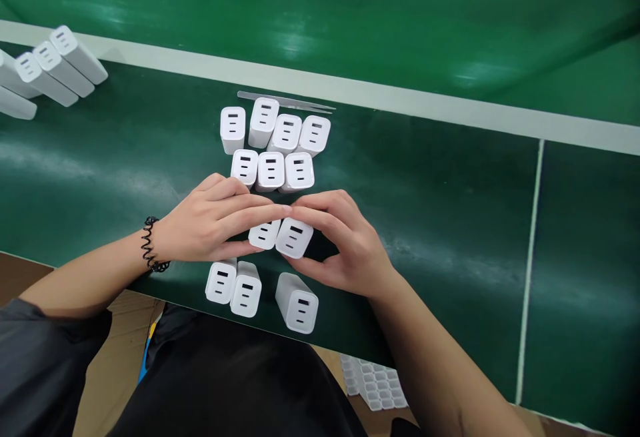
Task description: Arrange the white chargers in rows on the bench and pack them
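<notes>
My left hand (215, 220), a black coiled band on its wrist, pinches a white USB charger (263, 235) between thumb and fingers. In my right hand (345, 240), thumb and fingers grip a second white USB charger (294, 237). Both stand upright side by side, their port ends facing up, each with one wide slot and two narrow ones. My index fingertips meet above them. Just beyond stand several more chargers (271, 169) in two rows. Nearer to me are a touching pair (245, 294) and a single charger (300, 307) to the right.
Thin metal tweezers (285, 101) lie behind the back row on the green surface (425, 224). More chargers (75, 57) stand tilted at the far left. A pale strip (350, 94) runs along the back. Below the front edge are white cell trays (377, 384) and cardboard (117, 350).
</notes>
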`<action>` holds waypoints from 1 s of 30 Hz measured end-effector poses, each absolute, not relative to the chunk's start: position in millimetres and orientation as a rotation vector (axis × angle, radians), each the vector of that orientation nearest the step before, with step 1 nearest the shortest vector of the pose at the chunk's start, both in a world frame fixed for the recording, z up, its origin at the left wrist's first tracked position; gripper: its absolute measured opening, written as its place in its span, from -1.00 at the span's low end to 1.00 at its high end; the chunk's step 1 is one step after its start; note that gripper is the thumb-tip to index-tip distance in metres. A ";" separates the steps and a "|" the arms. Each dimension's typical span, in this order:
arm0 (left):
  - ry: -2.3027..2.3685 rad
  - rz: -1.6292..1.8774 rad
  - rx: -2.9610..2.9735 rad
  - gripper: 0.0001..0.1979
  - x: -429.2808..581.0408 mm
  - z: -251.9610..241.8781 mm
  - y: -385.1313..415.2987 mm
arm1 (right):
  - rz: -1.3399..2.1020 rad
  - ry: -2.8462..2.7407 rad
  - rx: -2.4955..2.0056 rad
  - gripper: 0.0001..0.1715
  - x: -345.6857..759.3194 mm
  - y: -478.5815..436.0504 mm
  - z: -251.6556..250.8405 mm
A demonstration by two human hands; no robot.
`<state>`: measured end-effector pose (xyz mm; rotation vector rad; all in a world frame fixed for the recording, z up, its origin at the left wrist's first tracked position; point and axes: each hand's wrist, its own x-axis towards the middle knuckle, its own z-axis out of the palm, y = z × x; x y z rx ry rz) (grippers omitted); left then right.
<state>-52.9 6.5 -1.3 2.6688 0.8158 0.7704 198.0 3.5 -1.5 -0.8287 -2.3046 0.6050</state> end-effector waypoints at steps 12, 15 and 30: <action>0.828 0.833 2.634 -0.50 -53.0 -0.9 5.5 | 0.495 -2.257 -0.930 -0.32 199.3 -0.3 1.3; 0.843 0.815 2.631 -0.50 -53.5 -1.4 5.4 | 0.511 -2.256 -0.953 -0.30 200.2 -1.5 -0.1; 0.811 0.733 2.662 -0.57 -53.3 -1.1 7.7 | 0.529 -2.173 -1.019 -0.40 198.1 -2.0 1.0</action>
